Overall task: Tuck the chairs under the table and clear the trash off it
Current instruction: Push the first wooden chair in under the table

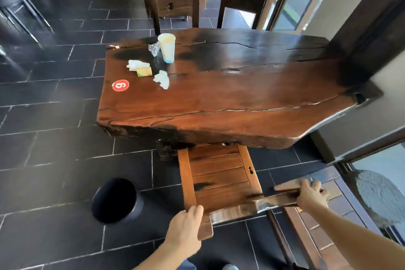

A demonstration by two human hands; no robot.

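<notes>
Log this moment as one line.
hands: left, right grip chair back | chair: partly under table | trash: cup, wrappers on table

The thick table (219, 98) is hiding the front of the near chair's seat (219, 173), and its own base is mostly lost beneath the slab. The chair's backrest (252, 205) is smearing with motion blur, so where the right hand (311, 193) is closing on it is hard to read. Both forearms are running off the bottom edge. Near the tabletop's far left corner, a cup (167, 47) is covering part of a crinkled wrapper (154, 49), and the yellow-green item (144, 71) is too small to identify. The far chairs (175, 4) are being cut off at the top edge.
</notes>
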